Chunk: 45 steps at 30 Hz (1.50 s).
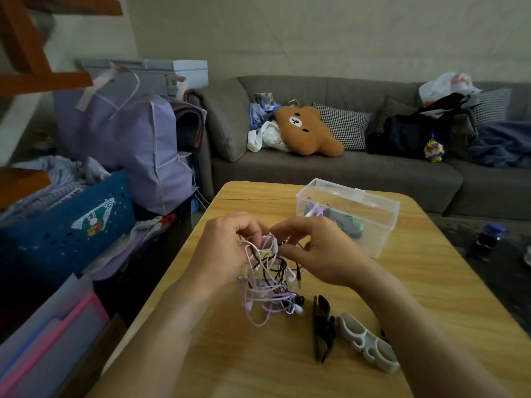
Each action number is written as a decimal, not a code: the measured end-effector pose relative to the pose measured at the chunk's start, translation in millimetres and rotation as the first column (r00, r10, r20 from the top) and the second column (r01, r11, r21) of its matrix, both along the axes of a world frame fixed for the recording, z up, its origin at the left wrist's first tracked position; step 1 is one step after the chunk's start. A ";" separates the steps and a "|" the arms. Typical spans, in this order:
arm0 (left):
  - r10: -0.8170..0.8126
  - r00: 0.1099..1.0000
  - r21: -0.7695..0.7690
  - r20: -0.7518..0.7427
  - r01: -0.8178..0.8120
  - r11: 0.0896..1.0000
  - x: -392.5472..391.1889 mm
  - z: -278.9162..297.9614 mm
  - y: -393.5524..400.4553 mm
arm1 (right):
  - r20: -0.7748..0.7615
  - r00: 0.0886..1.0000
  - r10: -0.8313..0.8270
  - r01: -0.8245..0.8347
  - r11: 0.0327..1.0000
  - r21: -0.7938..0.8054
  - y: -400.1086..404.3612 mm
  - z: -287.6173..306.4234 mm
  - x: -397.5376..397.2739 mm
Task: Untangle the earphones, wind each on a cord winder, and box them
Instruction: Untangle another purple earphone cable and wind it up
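Pinching tangled earphones — left hand, right hand, seemingly.

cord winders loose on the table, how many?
2: black cord winder and grey cord winder, side by side on the table beside the right forearm. More may be hidden behind it.

The dark blue perforated plastic crate beside the bench carries a shield-shaped sticker with a rabbit figure; the letters "EP" show at its top corner. Nothing else can be read.
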State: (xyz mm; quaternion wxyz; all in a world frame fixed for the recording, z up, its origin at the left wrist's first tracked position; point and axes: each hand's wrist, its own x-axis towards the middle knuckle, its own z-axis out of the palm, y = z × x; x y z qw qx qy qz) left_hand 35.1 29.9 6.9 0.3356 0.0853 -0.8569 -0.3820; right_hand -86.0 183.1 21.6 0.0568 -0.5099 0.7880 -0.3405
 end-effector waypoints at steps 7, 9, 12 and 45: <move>-0.047 0.999 0.216 0.012 0.043 0.976 -2.1 -0.7 5.8 | 0.075 0.988 -0.133 0.133 0.991 0.006 -4.1 -5.0 2.9; -0.090 0.996 0.294 0.009 0.083 0.952 -3.0 0.2 5.1 | 0.059 0.986 -0.158 0.160 0.986 -0.035 -3.0 -2.5 3.7; -0.143 0.990 0.343 -0.002 0.134 0.930 -3.0 0.9 4.8 | 0.011 0.983 -0.185 0.185 0.975 -0.122 0.0 1.4 6.2; 0.008 0.994 0.675 -0.106 0.066 0.735 -5.4 0.0 0.4 | 0.742 0.667 0.075 -0.010 0.996 -0.092 0.4 -18.3 -0.6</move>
